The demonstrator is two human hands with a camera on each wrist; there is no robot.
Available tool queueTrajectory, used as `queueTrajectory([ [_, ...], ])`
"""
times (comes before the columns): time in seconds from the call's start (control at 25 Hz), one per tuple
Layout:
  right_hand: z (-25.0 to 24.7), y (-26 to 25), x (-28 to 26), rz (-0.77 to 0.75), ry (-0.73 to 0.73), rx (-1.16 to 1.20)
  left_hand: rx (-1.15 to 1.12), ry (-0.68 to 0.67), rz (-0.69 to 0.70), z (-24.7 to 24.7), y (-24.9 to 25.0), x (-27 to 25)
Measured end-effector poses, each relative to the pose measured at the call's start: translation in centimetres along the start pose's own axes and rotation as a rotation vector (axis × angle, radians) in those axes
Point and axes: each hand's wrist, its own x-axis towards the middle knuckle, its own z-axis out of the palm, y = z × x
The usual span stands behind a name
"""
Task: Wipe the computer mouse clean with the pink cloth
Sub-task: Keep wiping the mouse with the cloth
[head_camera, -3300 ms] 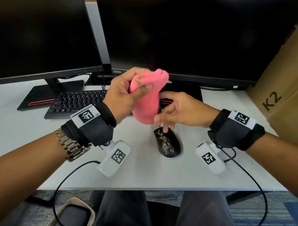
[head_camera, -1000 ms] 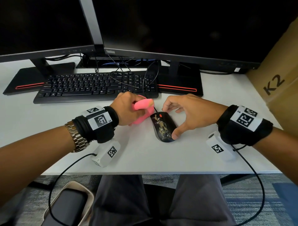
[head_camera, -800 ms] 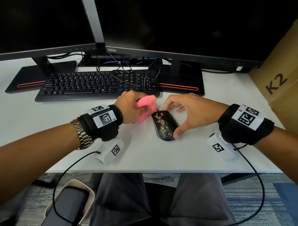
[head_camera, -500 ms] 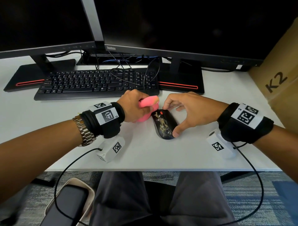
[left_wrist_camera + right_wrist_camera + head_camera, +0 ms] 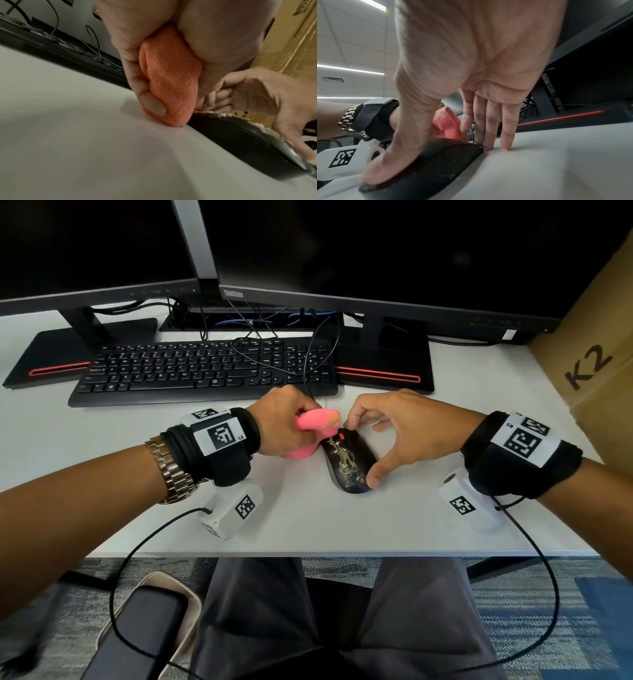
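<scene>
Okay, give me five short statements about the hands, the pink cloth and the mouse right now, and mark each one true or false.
1. The left hand grips the bunched pink cloth. True.
2. The right hand lifts the computer mouse off the desk. False: the mouse lies on the desk, with the thumb at its near end and the fingers at its far end.
3. The cloth is at the mouse's left side, near its front. True.
4. The keyboard lies between the person and the mouse. False: it lies beyond the mouse, in front of the monitors.
5. The cloth is spread flat over the whole mouse. False: it is bunched, and the mouse's patterned top is uncovered.
</scene>
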Motion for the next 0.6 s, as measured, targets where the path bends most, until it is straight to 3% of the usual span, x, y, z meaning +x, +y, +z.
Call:
queueTrajectory([
  [0.44, 0.14, 0.19, -0.18, 0.001, -0.008, 0.0, -0.027, 0.138, -0.035, 0.02, 0.17, -0.03],
  [0.6, 0.22, 0.29, -0.1, 0.003, -0.006, -0.004, -0.025, 0.067, -0.041, 0.34, 0.3, -0.05],
])
